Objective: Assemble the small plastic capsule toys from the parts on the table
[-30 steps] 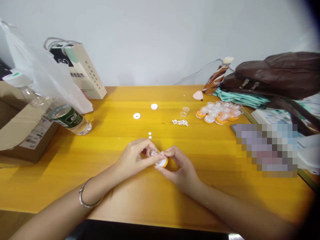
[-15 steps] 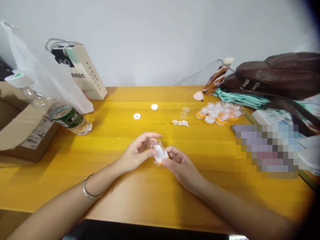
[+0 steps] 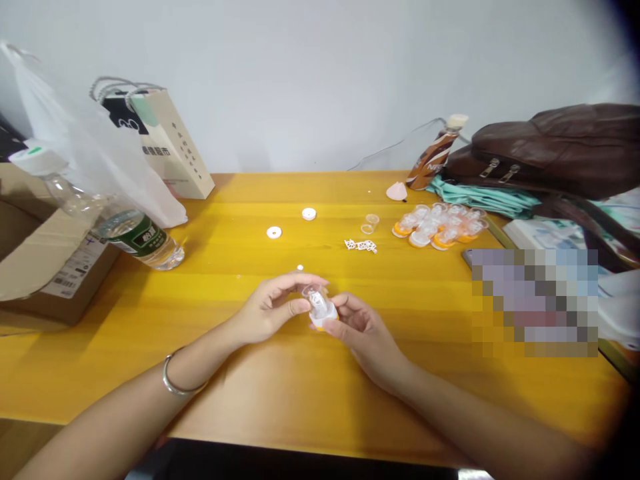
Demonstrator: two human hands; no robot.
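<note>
A small clear plastic cup on a white-and-orange base is held just above the table in front of me. My right hand pinches its base between thumb and fingers. At the clear cup's rim, the thumb and fingers of my left hand close around the top. A small white wheel-like part shows inside the cup. Just beyond my left fingers lies a tiny white piece. Farther off are two white discs, one flat and one thicker, plus several joined white spoked wheels and clear cups.
Several similar capped cups are grouped at the right, near a brown bottle, a pink cone and a brown bag. A water bottle, a carton and a paper bag stand at the left.
My left hand has shifted slightly toward me and now reaches over the cup's rim. The tiny white piece beyond my fingers has come into view.
</note>
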